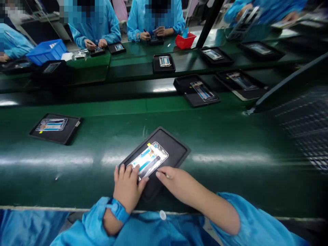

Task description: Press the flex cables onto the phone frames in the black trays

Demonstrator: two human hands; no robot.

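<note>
A black tray (176,145) lies at an angle on the green bench before me. In it is a phone assembly (151,159) with a pale frame, blue and silver strips and a small yellow tab at its upper edge. My left hand (128,184) rests across its lower end, fingers spread and thumb at the near edge. Beside the assembly's right edge, my right hand (174,182) is closed in a pinch on a thin, small tool (167,176). The fingers hide most of this tool, so its kind is unclear.
Another black tray (73,131) with a phone assembly lies at left. Several more stand across the line, one (189,99) at the far edge. A slanted metal bar (279,90) and mesh rack (307,126) are at right. Co-workers sit opposite, near a blue bin (47,51) and red bin (185,41).
</note>
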